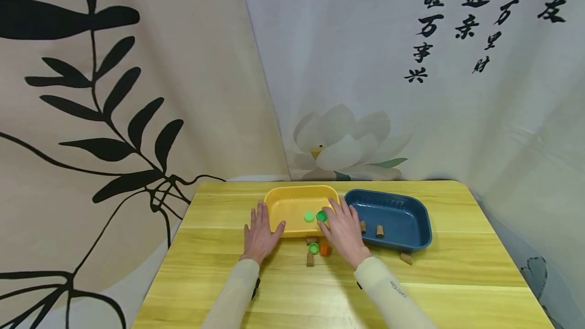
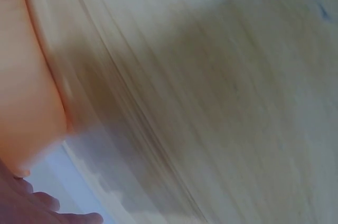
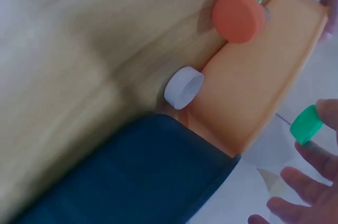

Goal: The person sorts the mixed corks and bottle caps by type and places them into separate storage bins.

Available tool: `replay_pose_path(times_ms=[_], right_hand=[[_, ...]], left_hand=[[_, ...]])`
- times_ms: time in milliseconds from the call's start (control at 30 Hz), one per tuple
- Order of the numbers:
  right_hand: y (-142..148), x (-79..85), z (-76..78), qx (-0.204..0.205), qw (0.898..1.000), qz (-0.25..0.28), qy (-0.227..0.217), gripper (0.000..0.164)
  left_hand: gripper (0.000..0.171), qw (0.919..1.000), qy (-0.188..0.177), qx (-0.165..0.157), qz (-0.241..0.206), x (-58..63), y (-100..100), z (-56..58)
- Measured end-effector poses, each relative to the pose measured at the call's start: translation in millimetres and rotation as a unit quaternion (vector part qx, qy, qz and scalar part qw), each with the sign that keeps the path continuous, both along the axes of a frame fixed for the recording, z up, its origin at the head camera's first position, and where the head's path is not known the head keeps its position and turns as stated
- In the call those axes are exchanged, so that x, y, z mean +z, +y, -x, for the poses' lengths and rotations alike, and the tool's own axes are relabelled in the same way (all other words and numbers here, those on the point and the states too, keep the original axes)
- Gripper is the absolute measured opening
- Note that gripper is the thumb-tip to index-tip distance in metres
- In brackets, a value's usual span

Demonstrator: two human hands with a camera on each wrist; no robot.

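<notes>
My right hand is over the right end of the yellow tray, pinching a green bottle cap between thumb and index finger. A lighter green cap lies inside that tray. My left hand, fingers straight, is at the tray's left rim; whether it presses there I cannot tell. Just in front of the tray lie another green cap, an orange cap and a cork. A white cap sits between the trays in the right wrist view.
The dark blue tray stands right of the yellow one and holds corks, one cork near its front wall. Another cork lies on the wooden table before it. A printed curtain hangs behind the table.
</notes>
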State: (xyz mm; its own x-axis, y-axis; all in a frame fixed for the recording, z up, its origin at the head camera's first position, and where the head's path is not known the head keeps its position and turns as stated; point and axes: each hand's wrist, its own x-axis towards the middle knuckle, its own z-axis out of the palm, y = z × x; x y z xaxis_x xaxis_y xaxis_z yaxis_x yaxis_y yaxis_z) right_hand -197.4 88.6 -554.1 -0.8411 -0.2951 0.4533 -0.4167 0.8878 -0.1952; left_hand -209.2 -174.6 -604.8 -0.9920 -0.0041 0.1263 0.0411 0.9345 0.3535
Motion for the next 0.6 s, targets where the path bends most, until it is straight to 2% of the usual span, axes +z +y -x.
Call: replay_pose_path(times_ms=[200, 333, 500, 600], right_hand=[[-7.2, -0.8, 16.9, 0.001, 1.000, -0.028, -0.011, 0.038], [-9.5, -3.8, 25.3, -0.027, 0.998, -0.039, -0.029, 0.037], [-11.2, -8.5, 29.9, -0.050, 0.995, -0.050, -0.075, 0.041], [-12.1, -9.4, 29.5, -0.053, 0.994, -0.043, -0.085, 0.044]], left_hand=[[0.096, 1.0000, -0.004, 0.001, 0.002, -0.6, -0.7, 2.4], [0.095, 0.9999, -0.009, -0.002, -0.003, -0.1, -0.5, 2.4], [0.095, 0.9999, -0.015, -0.001, -0.003, 0.7, 0.1, 0.9], [0.094, 0.9999, -0.013, -0.001, -0.001, 1.2, -0.4, 0.9]])
